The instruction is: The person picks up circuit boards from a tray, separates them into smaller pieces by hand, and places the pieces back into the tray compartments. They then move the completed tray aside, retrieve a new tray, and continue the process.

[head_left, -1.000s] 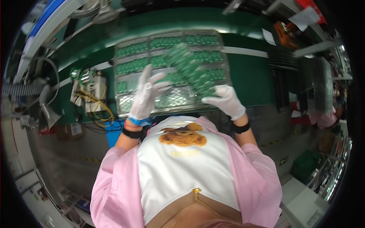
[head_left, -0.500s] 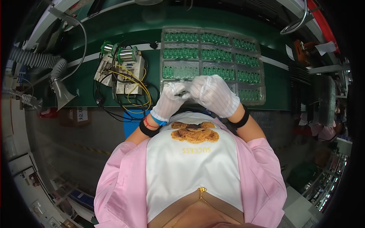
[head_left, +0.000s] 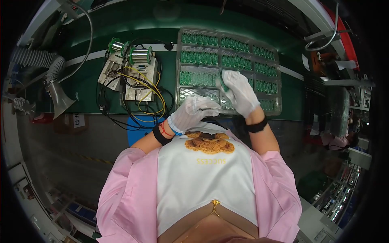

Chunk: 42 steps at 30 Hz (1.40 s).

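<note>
My right grip [head_left: 242, 94], in a white glove, is closed on a slim green board [head_left: 221, 82], blurred at my fingertips, over the middle of a clear tray [head_left: 197, 92]. My left grip [head_left: 193, 111], gloved too, is narrow, fingers curled toward the thumb at the tray's near edge; something dark shows by the fingertips, but I cannot tell whether I hold it. The tray lies on the green bench [head_left: 291, 96], its compartments mostly filled with rows of small green boards [head_left: 235, 62]; the near-left one shows bare mesh-patterned plastic. Left of it, two wire spools [head_left: 140, 56] sit by a pale metal device [head_left: 139, 94] among yellow and black cables [head_left: 163, 96].
</note>
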Motion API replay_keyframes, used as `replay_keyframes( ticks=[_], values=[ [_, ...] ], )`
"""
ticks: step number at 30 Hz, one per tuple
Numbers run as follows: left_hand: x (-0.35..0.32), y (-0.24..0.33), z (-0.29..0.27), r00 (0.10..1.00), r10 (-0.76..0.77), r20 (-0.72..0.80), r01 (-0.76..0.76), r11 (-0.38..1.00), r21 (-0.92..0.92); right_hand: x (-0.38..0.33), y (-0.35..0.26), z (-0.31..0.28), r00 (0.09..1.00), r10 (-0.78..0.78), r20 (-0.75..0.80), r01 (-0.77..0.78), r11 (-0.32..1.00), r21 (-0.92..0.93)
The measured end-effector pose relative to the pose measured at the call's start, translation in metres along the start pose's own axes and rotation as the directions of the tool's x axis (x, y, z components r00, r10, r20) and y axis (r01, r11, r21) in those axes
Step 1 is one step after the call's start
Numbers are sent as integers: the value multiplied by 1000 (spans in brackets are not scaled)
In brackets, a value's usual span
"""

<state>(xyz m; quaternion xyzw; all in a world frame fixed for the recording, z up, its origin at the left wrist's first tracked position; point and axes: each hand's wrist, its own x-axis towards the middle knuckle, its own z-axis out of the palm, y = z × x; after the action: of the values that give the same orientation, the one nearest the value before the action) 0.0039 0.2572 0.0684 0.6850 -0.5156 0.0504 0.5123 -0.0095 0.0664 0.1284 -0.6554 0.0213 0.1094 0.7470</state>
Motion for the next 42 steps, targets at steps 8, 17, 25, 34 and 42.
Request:
replay_keyframes(
  ticks=[8, 17, 25, 34, 42],
  values=[
    [-8, -22, -5, 991, -119, -67, 118, 993, -14, 93, 175, -25, 916, -6, -400, -315, 606, -731],
    [-52, -69, -15, 959, -260, -112, 282, 909, 306, 106, 171, -17, 951, 73, -300, -299, 456, -838],
    [-69, -83, -16, 923, -341, -176, 384, 816, 432, 92, 156, -4, 931, 91, -353, -351, 482, -803],
    [-70, -82, -9, 956, -220, -195, 291, 796, 530, 90, 147, 0, 949, 110, -295, -312, 456, -834],
    [-32, -62, -5, 980, -185, -74, 199, 881, 429, 39, 11, 2, 973, -228, -39, 148, 742, -654]
  ],
)
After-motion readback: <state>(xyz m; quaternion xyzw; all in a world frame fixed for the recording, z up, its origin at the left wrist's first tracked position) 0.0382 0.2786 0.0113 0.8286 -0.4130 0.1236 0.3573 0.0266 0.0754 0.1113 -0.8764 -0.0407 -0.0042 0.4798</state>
